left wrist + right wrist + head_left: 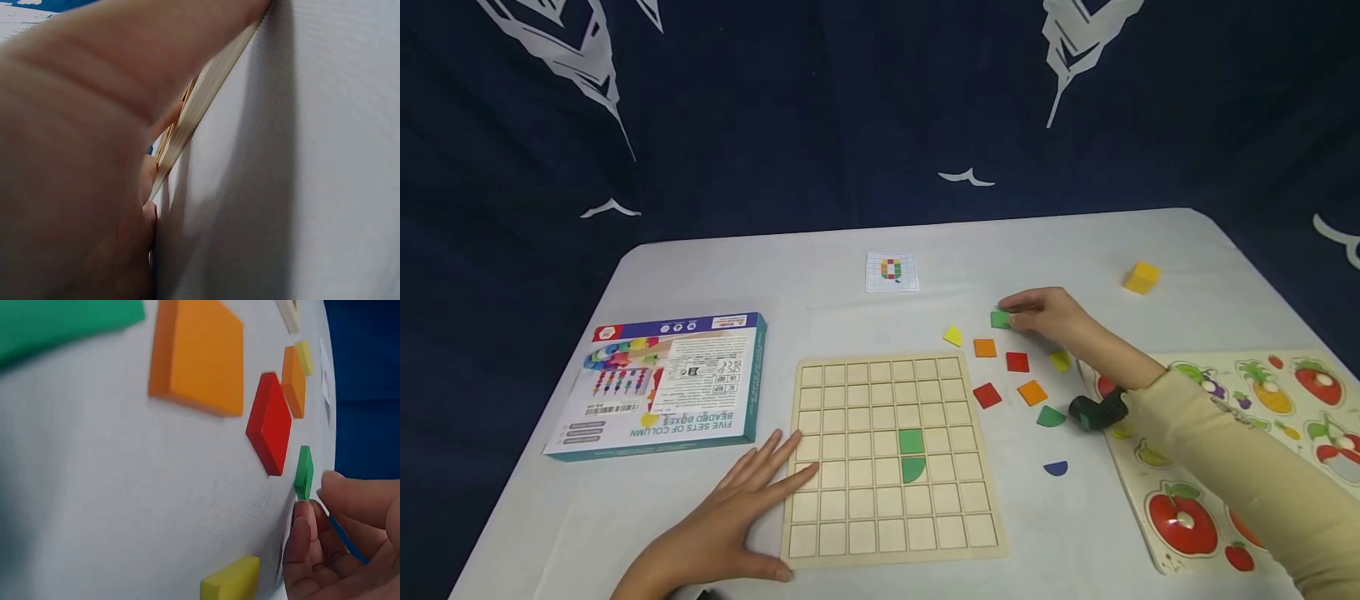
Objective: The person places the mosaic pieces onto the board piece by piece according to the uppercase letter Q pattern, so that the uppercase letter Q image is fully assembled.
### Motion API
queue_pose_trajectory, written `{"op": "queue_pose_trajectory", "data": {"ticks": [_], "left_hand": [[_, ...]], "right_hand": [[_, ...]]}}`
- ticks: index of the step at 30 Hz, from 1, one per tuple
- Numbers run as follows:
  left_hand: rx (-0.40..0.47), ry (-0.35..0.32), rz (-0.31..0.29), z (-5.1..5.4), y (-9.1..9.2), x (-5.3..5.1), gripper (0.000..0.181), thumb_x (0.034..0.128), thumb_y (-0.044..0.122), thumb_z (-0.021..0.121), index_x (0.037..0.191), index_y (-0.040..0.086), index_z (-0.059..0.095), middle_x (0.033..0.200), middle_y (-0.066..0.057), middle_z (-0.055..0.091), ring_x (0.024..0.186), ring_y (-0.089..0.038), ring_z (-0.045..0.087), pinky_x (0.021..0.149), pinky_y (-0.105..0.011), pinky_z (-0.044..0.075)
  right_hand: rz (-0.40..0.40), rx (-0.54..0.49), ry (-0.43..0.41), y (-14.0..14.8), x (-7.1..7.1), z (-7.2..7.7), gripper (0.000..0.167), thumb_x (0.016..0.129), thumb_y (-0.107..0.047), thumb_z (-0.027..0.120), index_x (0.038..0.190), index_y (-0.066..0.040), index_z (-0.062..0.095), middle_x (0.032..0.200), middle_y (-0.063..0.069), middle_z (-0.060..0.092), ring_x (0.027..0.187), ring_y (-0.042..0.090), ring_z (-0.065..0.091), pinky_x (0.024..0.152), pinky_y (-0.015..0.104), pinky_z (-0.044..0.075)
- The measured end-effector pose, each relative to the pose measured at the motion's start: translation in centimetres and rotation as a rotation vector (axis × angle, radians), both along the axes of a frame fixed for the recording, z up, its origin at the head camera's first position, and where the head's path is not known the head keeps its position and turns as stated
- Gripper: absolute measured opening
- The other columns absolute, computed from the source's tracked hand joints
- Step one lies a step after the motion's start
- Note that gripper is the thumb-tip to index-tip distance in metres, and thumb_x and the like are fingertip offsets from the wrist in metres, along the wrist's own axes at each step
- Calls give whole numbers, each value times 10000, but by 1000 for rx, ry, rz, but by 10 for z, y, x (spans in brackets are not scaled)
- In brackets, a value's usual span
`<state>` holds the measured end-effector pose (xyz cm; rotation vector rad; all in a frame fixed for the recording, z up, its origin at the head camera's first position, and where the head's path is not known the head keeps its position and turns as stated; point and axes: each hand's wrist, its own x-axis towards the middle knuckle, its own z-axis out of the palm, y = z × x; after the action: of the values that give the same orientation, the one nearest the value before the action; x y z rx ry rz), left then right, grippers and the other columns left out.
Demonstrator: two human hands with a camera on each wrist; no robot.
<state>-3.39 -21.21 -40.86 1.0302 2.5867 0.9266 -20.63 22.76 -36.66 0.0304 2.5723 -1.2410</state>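
Head, left hand [722,517]: because its fingers spread wide at the grid board's [895,560] left edge, it seems to prevent sliding.
Head, right hand [1045,314]: narrow fingers at the green square tile [1000,320], beyond the board's far-right corner.
Left wrist, board edge: the hand lies beside it, probably for steadying.
Right wrist, tile: fingertips meet it (whether pinched, I cannot tell).

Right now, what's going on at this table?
A person's left hand rests at the left edge of a gridded board, while the right hand touches a green tile; whether it grips is unclear. Two green pieces sit on the board, and other colored tiles lie loose to its right.
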Motion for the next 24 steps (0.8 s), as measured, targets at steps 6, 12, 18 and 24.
{"op": "queue_pose_trajectory", "data": {"ticks": [6, 12, 18, 24], "left_hand": [[0, -11, 7, -2, -1, 0, 1037, 595, 603, 751, 1468, 233, 332, 1556, -53, 97, 1398, -305, 11, 1059, -217, -94], [-3, 12, -5, -1, 0, 0, 1025, 613, 608, 739, 1469, 220, 331, 1554, -67, 102, 1397, -312, 19, 1063, -229, -90], [4, 19, -4, 0, 0, 0, 1019, 611, 615, 732, 1466, 224, 339, 1553, -68, 110, 1396, -314, 23, 1064, -223, -81], [10, 16, -5, 0, 0, 0, 1015, 612, 615, 727, 1465, 222, 340, 1552, -70, 113, 1396, -314, 23, 1065, -225, -80]], "right_hand": [[70, 124, 63, -3, -5, -7, 334, 863, -39, 632, 1193, 14, 611, 1085, 183, 567, 915, 292, 470, 783, 343, 433], [87, 147, 109, -6, -5, -7, 256, 844, -9, 656, 1098, 12, 630, 975, 149, 550, 874, 278, 458, 758, 326, 421], [111, 145, 144, -6, -4, -7, 214, 858, -10, 644, 1069, 26, 636, 857, 109, 539, 810, 253, 464, 692, 283, 417], [121, 148, 161, -5, -3, -7, 201, 865, -6, 632, 1062, 22, 662, 864, 102, 563, 803, 247, 478, 684, 270, 428]]}}
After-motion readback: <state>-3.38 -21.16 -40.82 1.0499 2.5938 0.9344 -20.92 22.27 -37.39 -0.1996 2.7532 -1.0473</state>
